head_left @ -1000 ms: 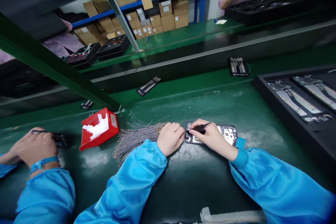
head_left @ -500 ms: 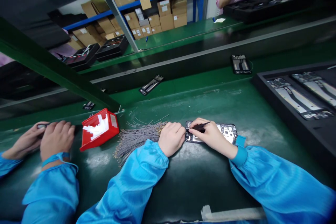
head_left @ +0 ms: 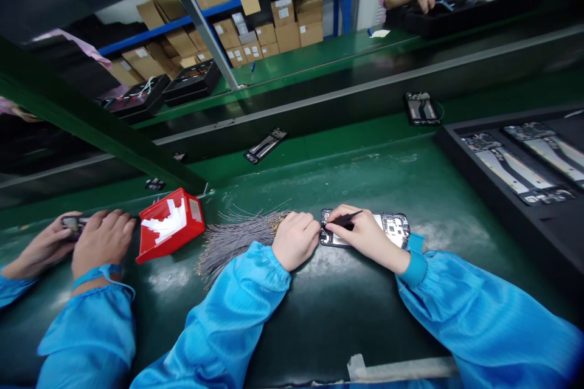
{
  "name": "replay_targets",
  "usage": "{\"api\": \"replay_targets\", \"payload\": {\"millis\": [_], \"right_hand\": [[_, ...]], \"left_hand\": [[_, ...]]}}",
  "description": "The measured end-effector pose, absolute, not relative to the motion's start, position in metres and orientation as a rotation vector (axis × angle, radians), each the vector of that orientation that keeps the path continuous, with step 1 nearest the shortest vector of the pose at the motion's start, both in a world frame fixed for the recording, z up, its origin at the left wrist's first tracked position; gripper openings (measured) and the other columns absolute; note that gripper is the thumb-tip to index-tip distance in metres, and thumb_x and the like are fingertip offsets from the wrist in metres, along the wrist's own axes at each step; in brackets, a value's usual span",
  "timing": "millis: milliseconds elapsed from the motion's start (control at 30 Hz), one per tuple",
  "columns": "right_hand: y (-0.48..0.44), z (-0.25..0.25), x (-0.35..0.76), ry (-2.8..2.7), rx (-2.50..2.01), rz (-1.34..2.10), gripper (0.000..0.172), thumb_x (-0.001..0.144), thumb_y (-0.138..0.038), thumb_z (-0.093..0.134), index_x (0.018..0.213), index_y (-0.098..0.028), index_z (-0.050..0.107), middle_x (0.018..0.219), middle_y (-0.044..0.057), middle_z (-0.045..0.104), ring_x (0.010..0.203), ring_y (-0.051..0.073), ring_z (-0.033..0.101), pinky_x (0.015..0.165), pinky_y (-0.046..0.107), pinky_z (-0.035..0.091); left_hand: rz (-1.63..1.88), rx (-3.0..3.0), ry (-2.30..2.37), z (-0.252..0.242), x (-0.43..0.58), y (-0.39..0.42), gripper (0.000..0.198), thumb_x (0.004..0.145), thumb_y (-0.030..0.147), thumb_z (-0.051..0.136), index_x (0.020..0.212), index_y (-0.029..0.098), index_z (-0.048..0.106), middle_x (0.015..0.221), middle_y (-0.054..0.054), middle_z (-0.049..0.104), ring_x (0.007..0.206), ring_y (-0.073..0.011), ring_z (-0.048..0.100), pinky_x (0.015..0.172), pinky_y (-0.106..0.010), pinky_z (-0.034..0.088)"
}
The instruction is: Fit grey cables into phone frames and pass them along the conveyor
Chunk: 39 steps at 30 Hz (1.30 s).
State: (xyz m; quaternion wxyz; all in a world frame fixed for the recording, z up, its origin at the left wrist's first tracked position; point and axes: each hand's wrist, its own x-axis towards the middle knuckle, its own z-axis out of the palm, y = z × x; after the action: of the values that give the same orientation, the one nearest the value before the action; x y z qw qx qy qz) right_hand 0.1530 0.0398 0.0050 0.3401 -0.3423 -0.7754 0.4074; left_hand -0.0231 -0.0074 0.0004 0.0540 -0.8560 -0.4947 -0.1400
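Observation:
An opened phone (head_left: pixel 396 226) lies flat on the green bench, its inner boards facing up. Over its left part, my right hand (head_left: pixel 358 232) pinches a thin black tool, seemingly tweezers (head_left: pixel 350 217), slanting down toward the phone's end; the tip is hidden by my fingers. My left hand (head_left: pixel 296 240) is closed against the phone's left end, fingers curled, and what it holds, if anything, cannot be seen. Just left of it spreads a heap of thin grey cables (head_left: pixel 237 243) with small gold-coloured ends.
A red bin (head_left: pixel 176 232) of white strips stands left of the cables. Beside it, a co-worker's hands (head_left: pixel 103 240) hold a device. A black tray (head_left: pixel 502 225) with phone parts is at right. Phone frames (head_left: pixel 266 146) lie along the back, below a green post (head_left: pixel 114 124).
My hands keep nearly the same pose on the phone. Across the bench, the person in pink has lowered a hand to a black tray. The neighbour's device has tilted slightly.

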Motion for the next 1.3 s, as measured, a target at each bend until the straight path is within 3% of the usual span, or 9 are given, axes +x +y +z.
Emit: {"api": "replay_targets", "payload": {"millis": [467, 667, 767, 900, 1000, 1100, 1300], "right_hand": [[0.030, 0.004, 0.149, -2.377, -0.689, 0.630, 0.012, 0.084, -0.017, 0.044, 0.076, -0.018, 0.052, 0.073, 0.004, 0.053, 0.068, 0.015, 0.049, 0.063, 0.026, 0.040], [0.029, 0.008, 0.156, -2.272, -0.673, 0.759, 0.006, 0.083, -0.019, 0.050, 0.079, -0.018, 0.055, 0.075, 0.003, 0.057, 0.070, 0.014, 0.053, 0.064, 0.024, 0.042], [0.034, 0.013, 0.178, -2.075, -0.831, 0.806, 0.005, 0.082, -0.021, 0.051, 0.079, -0.019, 0.054, 0.078, 0.002, 0.058, 0.073, 0.014, 0.055, 0.067, 0.024, 0.042], [0.043, 0.010, 0.228, -1.903, -1.144, 0.564, 0.010, 0.084, -0.025, 0.046, 0.076, -0.019, 0.050, 0.073, 0.002, 0.054, 0.066, 0.015, 0.052, 0.062, 0.026, 0.040], [0.045, 0.000, 0.258, -1.896, -1.327, 0.433, 0.012, 0.084, -0.028, 0.045, 0.074, -0.020, 0.047, 0.068, 0.001, 0.052, 0.061, 0.015, 0.050, 0.059, 0.027, 0.037], [0.040, -0.006, 0.266, -1.956, -1.385, 0.459, 0.012, 0.083, -0.028, 0.045, 0.074, -0.020, 0.047, 0.067, 0.000, 0.053, 0.060, 0.015, 0.051, 0.058, 0.027, 0.038], [0.030, -0.001, 0.241, -2.011, -1.227, 0.658, 0.014, 0.083, -0.029, 0.046, 0.074, -0.019, 0.049, 0.071, 0.001, 0.055, 0.066, 0.015, 0.053, 0.063, 0.027, 0.040]], "left_hand": [[-0.227, -2.738, -1.608, 0.019, -0.035, 0.001, 0.013, 0.082, 0.029, 0.048, 0.076, 0.019, 0.053, 0.077, -0.002, 0.053, 0.073, -0.0155, 0.047, 0.066, -0.028, 0.034], [-0.089, -2.901, -1.574, 0.032, -0.043, -0.002, 0.007, 0.077, 0.023, 0.051, 0.071, 0.018, 0.054, 0.071, -0.001, 0.054, 0.073, -0.0158, 0.047, 0.068, -0.028, 0.033], [-0.125, -3.126, -1.475, 0.038, -0.041, -0.006, 0.010, 0.080, 0.024, 0.049, 0.081, 0.020, 0.059, 0.077, -0.001, 0.058, 0.077, -0.0152, 0.049, 0.071, -0.028, 0.035], [-0.140, -3.198, -1.326, 0.034, -0.028, -0.012, 0.019, 0.083, 0.021, 0.047, 0.097, 0.025, 0.059, 0.089, -0.002, 0.057, 0.083, -0.0150, 0.050, 0.074, -0.027, 0.036], [-0.100, -3.004, -1.275, 0.025, -0.013, -0.015, 0.012, 0.084, 0.022, 0.045, 0.088, 0.021, 0.057, 0.085, -0.002, 0.056, 0.079, -0.0155, 0.050, 0.068, -0.028, 0.035], [-0.105, -2.843, -1.160, 0.019, -0.001, -0.017, 0.018, 0.088, 0.025, 0.039, 0.079, 0.018, 0.053, 0.077, -0.003, 0.054, 0.072, -0.0153, 0.047, 0.061, -0.029, 0.032], [-0.158, -2.832, -1.006, 0.018, 0.010, -0.017, 0.019, 0.090, 0.022, 0.035, 0.080, 0.018, 0.052, 0.074, -0.002, 0.052, 0.070, -0.0146, 0.045, 0.062, -0.029, 0.032]]}}
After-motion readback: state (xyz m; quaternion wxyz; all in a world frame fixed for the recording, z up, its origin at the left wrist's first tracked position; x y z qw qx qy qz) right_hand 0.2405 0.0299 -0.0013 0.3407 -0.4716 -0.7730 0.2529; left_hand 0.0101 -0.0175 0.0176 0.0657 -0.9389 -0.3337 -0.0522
